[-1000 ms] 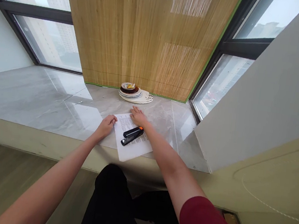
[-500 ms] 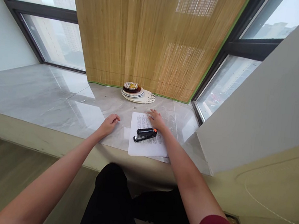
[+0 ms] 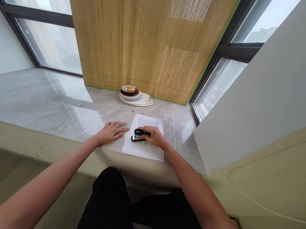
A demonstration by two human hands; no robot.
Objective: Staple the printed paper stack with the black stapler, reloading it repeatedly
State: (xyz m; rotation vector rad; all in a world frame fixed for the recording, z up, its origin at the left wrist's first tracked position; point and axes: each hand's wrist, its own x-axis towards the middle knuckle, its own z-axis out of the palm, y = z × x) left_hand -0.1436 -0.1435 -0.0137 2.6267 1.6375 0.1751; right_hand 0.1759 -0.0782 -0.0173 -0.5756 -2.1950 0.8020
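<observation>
Printed white paper (image 3: 143, 151) lies at the front edge of the grey marble sill (image 3: 58, 114). On top of it is a black stapler (image 3: 142, 132), its jaws pointing left. My right hand (image 3: 154, 136) is wrapped round the stapler's right part, which the fingers partly hide. Just left of the paper, my left hand (image 3: 111, 133) rests palm down on the sill with its fingers spread, the fingertips near the paper's left edge. Nothing is in it.
Behind the paper, a stack of small plates (image 3: 129, 94) stands on an oval white plate (image 3: 145, 100). A bamboo blind (image 3: 146, 35) hangs behind them. A grey wall (image 3: 261, 94) closes off the right side.
My right hand has come back from the paper's top and closed on the stapler. My left hand has opened its curled fingers. The paper now lies slightly turned, and the view has shifted a little.
</observation>
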